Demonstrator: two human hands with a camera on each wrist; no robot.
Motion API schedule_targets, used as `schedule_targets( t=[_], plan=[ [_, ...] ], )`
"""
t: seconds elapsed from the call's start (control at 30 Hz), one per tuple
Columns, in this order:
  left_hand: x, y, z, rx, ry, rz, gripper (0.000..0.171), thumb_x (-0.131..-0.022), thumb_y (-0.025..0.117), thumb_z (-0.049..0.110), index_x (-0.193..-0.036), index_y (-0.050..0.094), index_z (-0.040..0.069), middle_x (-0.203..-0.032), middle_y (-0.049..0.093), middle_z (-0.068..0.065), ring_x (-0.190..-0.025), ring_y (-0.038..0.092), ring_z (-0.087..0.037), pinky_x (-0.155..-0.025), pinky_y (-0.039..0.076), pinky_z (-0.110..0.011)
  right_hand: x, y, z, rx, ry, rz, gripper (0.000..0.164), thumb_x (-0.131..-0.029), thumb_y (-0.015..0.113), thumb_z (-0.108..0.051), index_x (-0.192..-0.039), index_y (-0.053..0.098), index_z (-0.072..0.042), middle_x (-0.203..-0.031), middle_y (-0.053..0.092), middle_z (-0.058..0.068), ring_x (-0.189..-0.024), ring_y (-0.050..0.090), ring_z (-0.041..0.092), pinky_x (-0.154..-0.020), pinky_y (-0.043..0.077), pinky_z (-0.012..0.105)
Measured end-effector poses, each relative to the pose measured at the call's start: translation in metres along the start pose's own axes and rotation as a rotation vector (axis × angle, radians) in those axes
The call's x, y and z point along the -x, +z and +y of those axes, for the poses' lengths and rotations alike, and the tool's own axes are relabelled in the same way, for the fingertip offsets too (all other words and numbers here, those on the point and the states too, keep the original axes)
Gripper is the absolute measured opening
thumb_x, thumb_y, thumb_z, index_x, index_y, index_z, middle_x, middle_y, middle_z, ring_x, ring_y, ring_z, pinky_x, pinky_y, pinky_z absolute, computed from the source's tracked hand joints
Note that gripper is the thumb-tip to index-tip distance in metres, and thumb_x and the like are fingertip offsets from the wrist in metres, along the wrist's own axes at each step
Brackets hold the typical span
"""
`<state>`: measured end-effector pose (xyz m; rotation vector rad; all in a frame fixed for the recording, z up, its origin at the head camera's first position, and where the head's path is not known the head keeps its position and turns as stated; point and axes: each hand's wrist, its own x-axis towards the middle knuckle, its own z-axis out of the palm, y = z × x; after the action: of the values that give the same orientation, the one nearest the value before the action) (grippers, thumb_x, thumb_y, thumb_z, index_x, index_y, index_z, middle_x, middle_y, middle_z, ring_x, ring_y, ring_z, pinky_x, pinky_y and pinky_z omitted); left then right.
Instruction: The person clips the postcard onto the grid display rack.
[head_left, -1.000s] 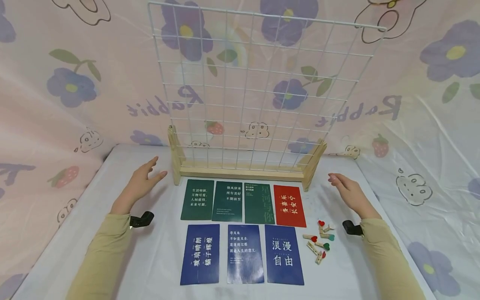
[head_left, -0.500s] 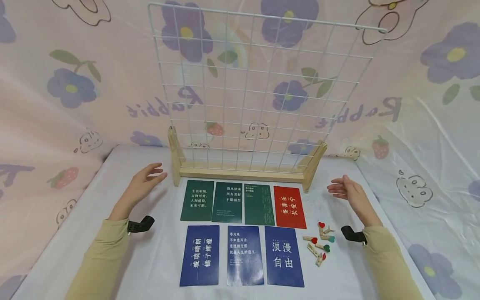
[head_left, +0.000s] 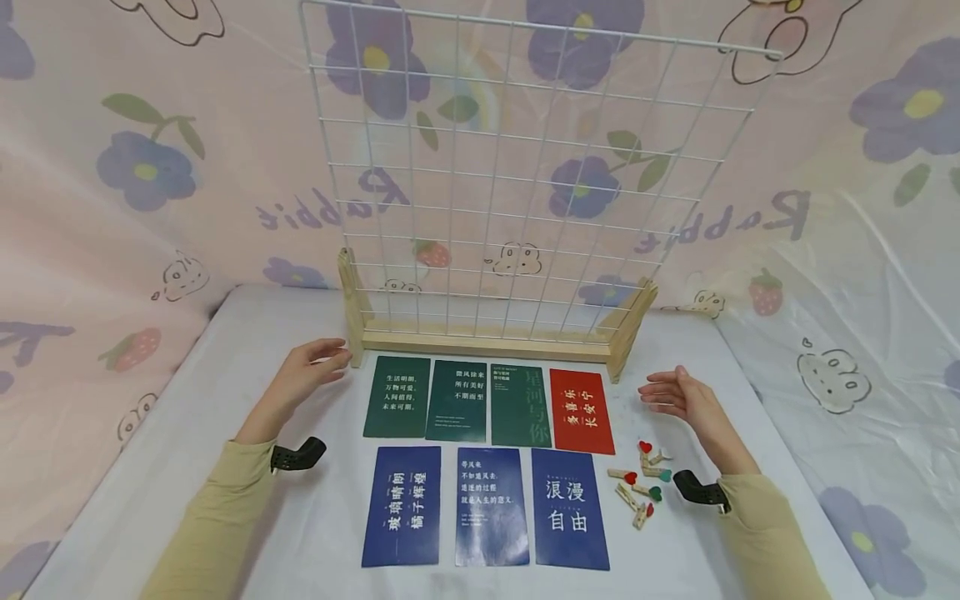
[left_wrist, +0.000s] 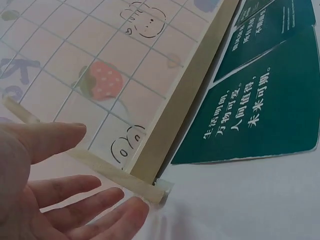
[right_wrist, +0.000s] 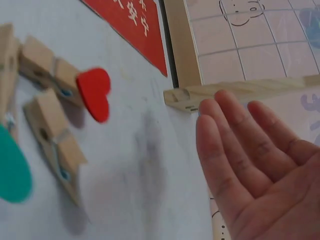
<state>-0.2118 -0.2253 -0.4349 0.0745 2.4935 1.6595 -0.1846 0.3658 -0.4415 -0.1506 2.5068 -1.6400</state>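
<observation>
My left hand (head_left: 303, 375) hovers with relaxed fingers beside the left wooden foot of a white wire grid rack (head_left: 480, 340), holding nothing. On the other side, my right hand (head_left: 693, 408) is held palm inward, fingers fairly straight, near the rack's right foot. In front of the rack lie green cards (head_left: 397, 397) and a red card (head_left: 582, 411) in one row. Nearer me is a row of blue cards (head_left: 492, 507). Several small wooden clothespins (head_left: 636, 493) with hearts lie right of the cards; a red heart clothespin (right_wrist: 94, 95) shows closely in the right wrist view.
A white cloth (head_left: 315, 533) covers the table. Printed curtain fabric (head_left: 187, 242) with flowers and rabbits surrounds it at the back and sides. The tall wire mesh (head_left: 525, 167) rises behind the cards. A black wrist camera (head_left: 300, 454) sits on each wrist.
My left hand has moved slightly right and lower, toward the rack's left foot. My right hand has turned its palm inward and come nearer and slightly left. Cards and clothespins stay put.
</observation>
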Motion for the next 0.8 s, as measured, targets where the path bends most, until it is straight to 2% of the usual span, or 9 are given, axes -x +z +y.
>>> schedule_targets(
  t=[0.17,0.4,0.53,0.8],
  plan=[
    [0.001,0.004,0.002,0.008,-0.022,0.014,0.055,-0.098,0.057,0.023,-0.138,0.039,-0.009,-0.129,0.048,-0.029,-0.116,0.051,-0.039,-0.093,0.049,-0.041,0.005,0.008,-0.002,-0.021,0.017,-0.017,0.075,-0.102,0.02,-0.052,-0.133,0.041,0.013,-0.122,0.057,0.029,-0.101,0.064,0.015,-0.085,0.053,0.025],
    [0.001,0.008,0.003,0.022,-0.049,0.024,0.055,-0.098,0.057,0.023,-0.138,0.039,-0.011,-0.126,0.049,-0.029,-0.113,0.054,-0.04,-0.092,0.05,-0.039,0.01,0.016,-0.003,-0.028,0.033,-0.029,0.075,-0.102,0.021,-0.054,-0.134,0.041,0.011,-0.124,0.056,0.028,-0.105,0.063,0.022,-0.086,0.053,0.026],
    [0.001,0.011,0.002,0.056,-0.069,-0.006,0.055,-0.098,0.056,0.02,-0.138,0.037,-0.013,-0.126,0.049,-0.031,-0.113,0.054,-0.041,-0.093,0.05,-0.039,0.012,0.019,-0.003,-0.04,0.051,-0.039,0.076,-0.101,0.022,-0.055,-0.135,0.04,0.01,-0.126,0.055,0.028,-0.105,0.063,0.023,-0.086,0.053,0.026],
    [-0.001,0.015,0.003,0.131,-0.088,-0.073,0.059,-0.098,0.056,0.021,-0.14,0.033,-0.013,-0.135,0.044,-0.031,-0.119,0.05,-0.041,-0.097,0.046,-0.041,0.015,0.024,0.001,-0.053,0.032,-0.037,0.074,-0.103,0.021,-0.051,-0.132,0.042,0.013,-0.121,0.058,0.029,-0.101,0.064,0.02,-0.084,0.054,0.028]
  ],
)
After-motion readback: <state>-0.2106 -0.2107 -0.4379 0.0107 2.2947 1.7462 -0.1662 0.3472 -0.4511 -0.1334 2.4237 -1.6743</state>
